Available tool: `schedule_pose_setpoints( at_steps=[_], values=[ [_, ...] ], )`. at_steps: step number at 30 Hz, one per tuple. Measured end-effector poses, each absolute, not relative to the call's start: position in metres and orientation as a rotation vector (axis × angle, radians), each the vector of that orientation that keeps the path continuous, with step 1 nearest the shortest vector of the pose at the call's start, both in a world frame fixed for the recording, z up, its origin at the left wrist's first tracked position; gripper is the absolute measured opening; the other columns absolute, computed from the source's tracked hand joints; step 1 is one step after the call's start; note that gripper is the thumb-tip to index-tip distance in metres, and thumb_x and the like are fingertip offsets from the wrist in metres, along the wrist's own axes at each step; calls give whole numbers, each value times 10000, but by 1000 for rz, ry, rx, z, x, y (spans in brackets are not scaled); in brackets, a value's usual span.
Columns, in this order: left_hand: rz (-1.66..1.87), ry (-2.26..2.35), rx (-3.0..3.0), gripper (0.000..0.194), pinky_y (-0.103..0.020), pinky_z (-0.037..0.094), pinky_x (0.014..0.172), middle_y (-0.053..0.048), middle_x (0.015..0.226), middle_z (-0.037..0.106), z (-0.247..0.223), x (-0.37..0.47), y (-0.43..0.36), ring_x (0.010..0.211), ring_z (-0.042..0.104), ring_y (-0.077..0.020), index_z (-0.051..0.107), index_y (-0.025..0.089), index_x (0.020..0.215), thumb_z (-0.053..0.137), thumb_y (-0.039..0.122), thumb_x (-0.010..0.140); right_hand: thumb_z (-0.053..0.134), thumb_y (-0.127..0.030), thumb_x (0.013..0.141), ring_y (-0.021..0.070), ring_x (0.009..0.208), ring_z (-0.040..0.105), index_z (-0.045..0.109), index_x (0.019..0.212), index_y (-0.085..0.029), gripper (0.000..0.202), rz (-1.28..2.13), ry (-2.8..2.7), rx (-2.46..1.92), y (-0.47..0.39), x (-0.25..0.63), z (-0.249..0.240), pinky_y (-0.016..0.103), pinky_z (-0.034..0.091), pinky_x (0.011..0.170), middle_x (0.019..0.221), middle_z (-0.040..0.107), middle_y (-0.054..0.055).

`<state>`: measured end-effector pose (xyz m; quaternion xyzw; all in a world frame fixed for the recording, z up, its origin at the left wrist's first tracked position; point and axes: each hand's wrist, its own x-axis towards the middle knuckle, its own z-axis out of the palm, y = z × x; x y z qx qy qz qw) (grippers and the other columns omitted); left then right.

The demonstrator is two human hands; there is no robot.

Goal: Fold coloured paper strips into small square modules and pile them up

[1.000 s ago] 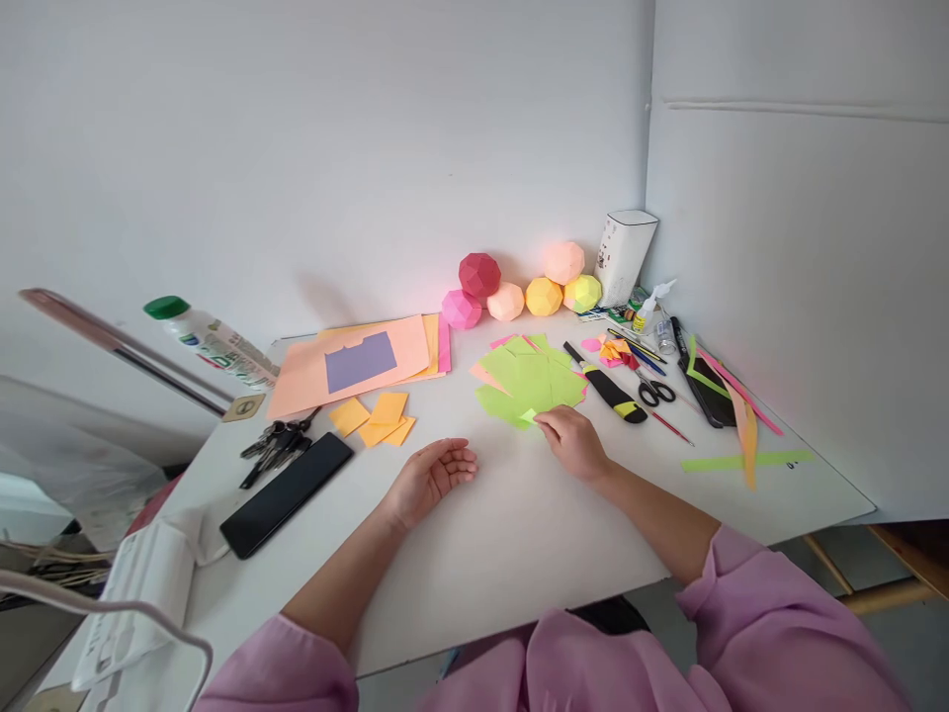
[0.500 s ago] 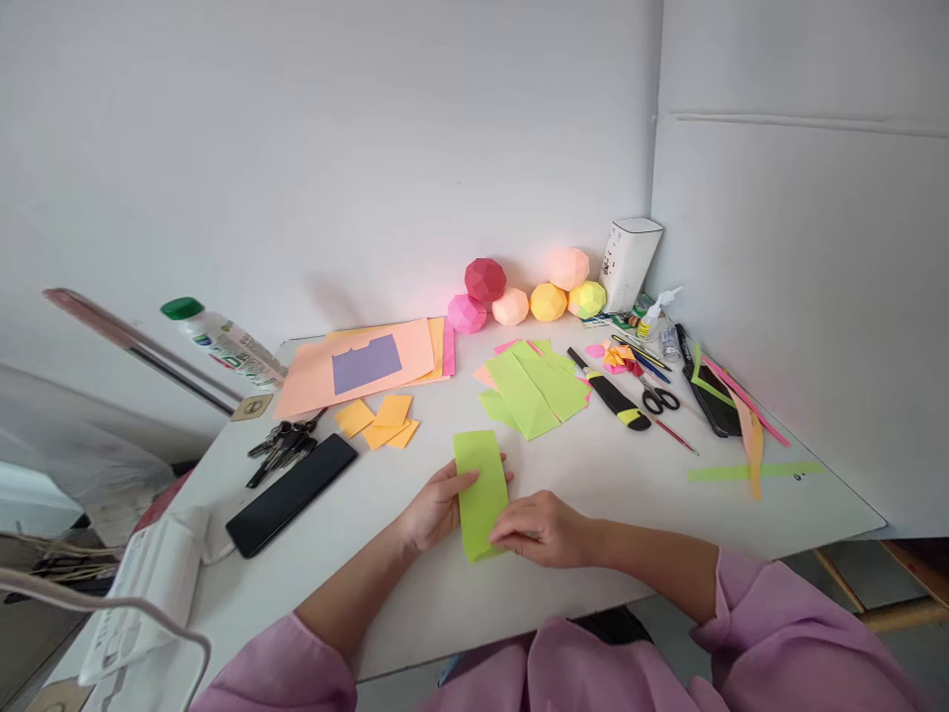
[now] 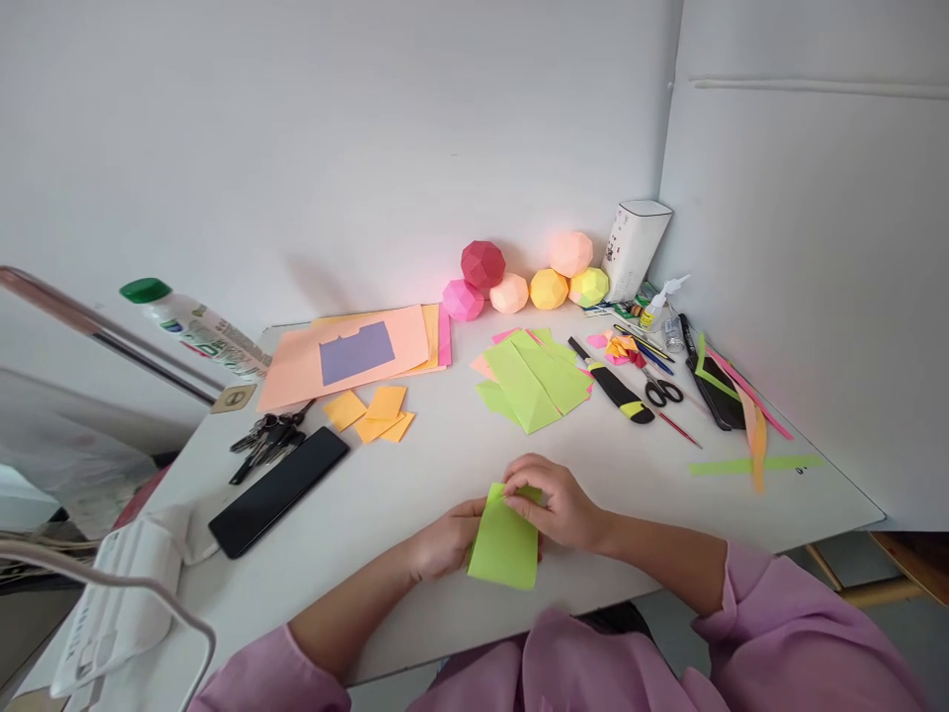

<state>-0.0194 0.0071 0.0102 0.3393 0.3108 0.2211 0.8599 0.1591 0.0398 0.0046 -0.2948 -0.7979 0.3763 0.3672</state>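
A light green paper [image 3: 504, 542] is held low over the front of the white table [image 3: 415, 633]. My left hand [image 3: 449, 542] grips it from the left side, with part of the fingers hidden behind the sheet. My right hand [image 3: 555, 502] pinches the top edge of the same sheet between thumb and fingers. Beyond my hands lies a pile of green paper pieces [image 3: 528, 386] with pink and peach ones beneath. Several small orange papers [image 3: 382, 407] rest to the left of that pile.
A black phone [image 3: 280, 491], keys [image 3: 271, 440] and large peach sheets [image 3: 297, 371] are at the left. Faceted paper balls [image 3: 482, 265] stand by the wall. A cutter [image 3: 619, 394], scissors [image 3: 662, 390], a glue bottle [image 3: 656, 307] and paper strips [image 3: 756, 466] are at the right.
My right hand has moved from the paper's lower right edge up to its top edge. The green paper has shifted right and down and looks shorter, and the view has turned slightly.
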Motion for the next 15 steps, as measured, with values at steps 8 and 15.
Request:
schedule_pose_setpoints(
  at_steps=[8, 15],
  values=[
    [620, 722, 662, 447, -315, 449, 668, -106, 844, 682, 4, -22, 12, 781, 622, -230, 644, 125, 955, 466, 497, 784, 505, -214, 824, 146, 732, 608, 623, 904, -172, 149, 997, -2027, -805, 41, 160, -1, 267, 485, 676, 826, 674, 64],
    [719, 1047, 906, 364, -225, 409, 509, -20, 692, 645, 1, -19, 8, 555, 566, -125, 615, 152, 898, 611, 467, 716, 511, -251, 813, 125, 659, 559, 590, 1036, -144, 259, 1094, -1979, -924, 40, 159, -6, 239, 466, 618, 759, 631, 44]
  ],
)
